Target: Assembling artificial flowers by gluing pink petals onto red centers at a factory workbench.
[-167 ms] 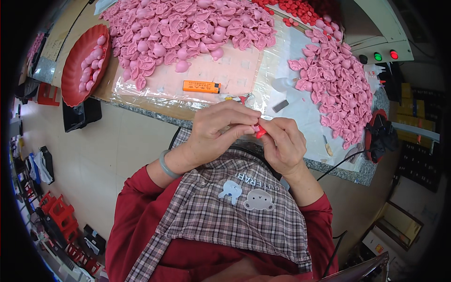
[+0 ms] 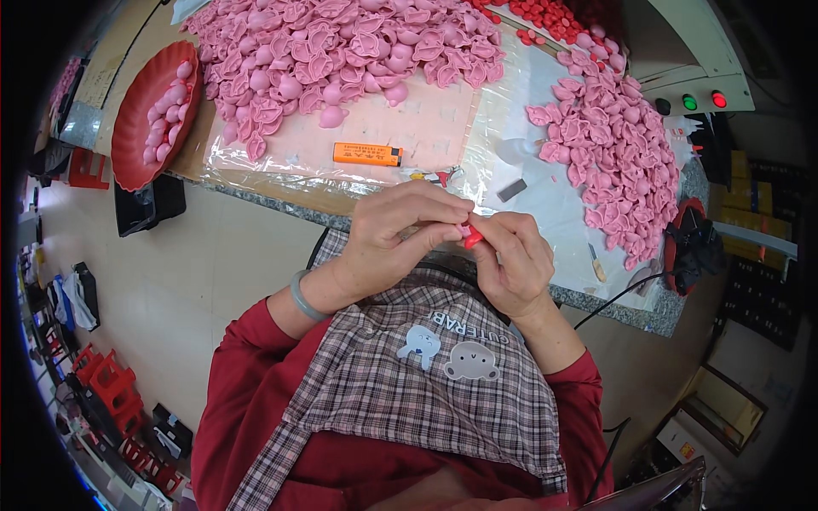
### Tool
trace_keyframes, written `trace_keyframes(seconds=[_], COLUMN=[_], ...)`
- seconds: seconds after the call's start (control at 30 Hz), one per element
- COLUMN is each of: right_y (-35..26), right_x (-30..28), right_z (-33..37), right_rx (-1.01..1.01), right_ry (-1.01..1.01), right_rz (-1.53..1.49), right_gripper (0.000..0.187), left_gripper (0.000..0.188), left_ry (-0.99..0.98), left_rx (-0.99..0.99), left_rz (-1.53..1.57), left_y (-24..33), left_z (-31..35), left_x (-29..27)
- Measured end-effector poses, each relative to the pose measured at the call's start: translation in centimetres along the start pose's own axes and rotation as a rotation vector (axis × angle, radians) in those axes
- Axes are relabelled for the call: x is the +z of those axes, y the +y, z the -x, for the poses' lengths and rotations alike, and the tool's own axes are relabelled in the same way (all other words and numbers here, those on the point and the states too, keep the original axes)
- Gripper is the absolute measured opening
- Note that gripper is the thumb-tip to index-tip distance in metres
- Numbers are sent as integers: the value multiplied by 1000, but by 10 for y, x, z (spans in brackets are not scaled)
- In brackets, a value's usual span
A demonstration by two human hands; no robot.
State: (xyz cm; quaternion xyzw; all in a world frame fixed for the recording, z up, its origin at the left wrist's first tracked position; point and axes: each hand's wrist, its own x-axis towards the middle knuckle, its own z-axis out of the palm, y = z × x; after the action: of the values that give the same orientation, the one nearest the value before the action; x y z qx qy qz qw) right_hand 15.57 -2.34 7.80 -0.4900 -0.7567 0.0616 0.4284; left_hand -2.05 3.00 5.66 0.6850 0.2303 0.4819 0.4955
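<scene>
My left hand (image 2: pixel 399 228) and my right hand (image 2: pixel 515 257) meet fingertip to fingertip in front of the table's near edge. Pinched in my left fingertips is a small pink piece (image 2: pixel 464 230), mostly hidden by the fingers. A small glossy red piece (image 2: pixel 473 239) is gripped by my right thumb and fingers, pressed up against the pink one. Whether the two are joined I cannot tell. Beyond the hands lie an orange lighter (image 2: pixel 368 154), a dark grey block (image 2: pixel 512 190) and a large heap of pink moulded pieces (image 2: pixel 341 60).
A second pink heap (image 2: pixel 609 153) covers the right of the table, with small red pieces (image 2: pixel 545 15) behind. At left, a red fluted dish (image 2: pixel 128 140) holds pink balls. A small knife (image 2: pixel 597 265) lies near the right edge. A machine with lit buttons (image 2: pixel 703 101) stands far right.
</scene>
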Motion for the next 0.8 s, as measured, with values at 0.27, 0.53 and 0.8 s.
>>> trace_keyframes(seconds=[0.27,0.53,0.8], right_y=[11,4,1], right_x=[17,16,8], right_z=[0,-7,-10], right_rx=[27,-36,186], right_ry=[39,8,-19], right_rz=[-15,87,-207], right_gripper=[29,28,25], left_gripper=[22,36,40], left_ry=[48,-61,-42], left_rx=[-269,-208,-255], left_rz=[239,272,346], left_y=[-12,-10,1], left_z=[4,6,3], left_x=[2,-1,-3])
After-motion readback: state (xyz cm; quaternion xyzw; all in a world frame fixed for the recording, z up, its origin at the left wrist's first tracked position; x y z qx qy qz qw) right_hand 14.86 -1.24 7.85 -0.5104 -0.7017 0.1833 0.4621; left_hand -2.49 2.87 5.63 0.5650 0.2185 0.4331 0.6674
